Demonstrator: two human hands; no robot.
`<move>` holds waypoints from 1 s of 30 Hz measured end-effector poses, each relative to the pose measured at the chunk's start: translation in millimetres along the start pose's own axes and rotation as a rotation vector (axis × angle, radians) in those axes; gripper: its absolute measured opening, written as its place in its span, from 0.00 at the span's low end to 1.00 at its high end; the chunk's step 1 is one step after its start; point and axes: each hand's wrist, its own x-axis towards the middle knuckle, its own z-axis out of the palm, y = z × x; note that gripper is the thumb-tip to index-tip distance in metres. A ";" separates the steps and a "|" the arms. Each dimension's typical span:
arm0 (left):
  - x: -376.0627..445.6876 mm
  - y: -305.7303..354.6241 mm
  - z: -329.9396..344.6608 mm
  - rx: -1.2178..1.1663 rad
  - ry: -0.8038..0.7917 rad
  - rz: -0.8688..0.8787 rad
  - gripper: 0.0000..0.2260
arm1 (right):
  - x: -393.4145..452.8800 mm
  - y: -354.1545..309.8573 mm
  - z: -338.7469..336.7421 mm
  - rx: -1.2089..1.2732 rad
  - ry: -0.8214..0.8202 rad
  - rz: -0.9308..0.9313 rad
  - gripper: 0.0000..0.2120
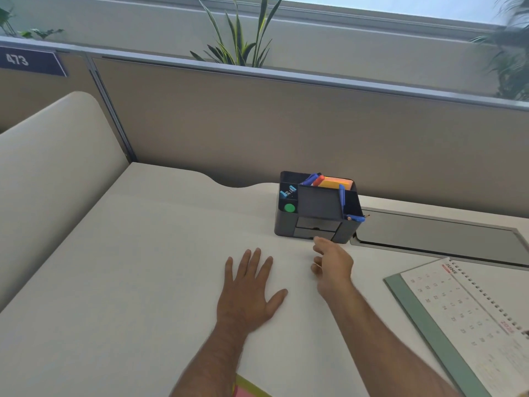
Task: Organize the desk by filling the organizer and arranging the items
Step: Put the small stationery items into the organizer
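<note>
Dark plastic boxy organizer (316,209) stands on smooth white desk (143,267) against the partition, holding pens, sticky notes, clips. Left hand (249,293) lies flat before the organizer, fingers spread, holding nothing. Right hand (333,263) loosely curled, empty, fingertip at the organizer's lower drawer; contact unclear. Spiral calendar (463,308) right of organizer.

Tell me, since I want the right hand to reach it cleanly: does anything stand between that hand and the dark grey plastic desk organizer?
Nothing visible does. The right hand is just in front of the dark grey plastic desk organizer, its fingertip at the lower drawer, with only bare white desk there. The left hand lies flat, off to the side.
</note>
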 end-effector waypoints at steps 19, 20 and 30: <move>-0.1 0.3 0.3 -0.004 0.011 -0.001 0.33 | -4.4 -19.0 31.4 0.461 -0.165 0.265 0.18; 0.1 0.4 0.4 -0.003 0.008 -0.001 0.33 | -4.2 -18.6 32.0 0.467 -0.166 0.265 0.18; 0.2 0.4 0.6 -0.006 0.017 -0.004 0.33 | -7.1 -0.9 21.1 0.476 -0.123 0.257 0.19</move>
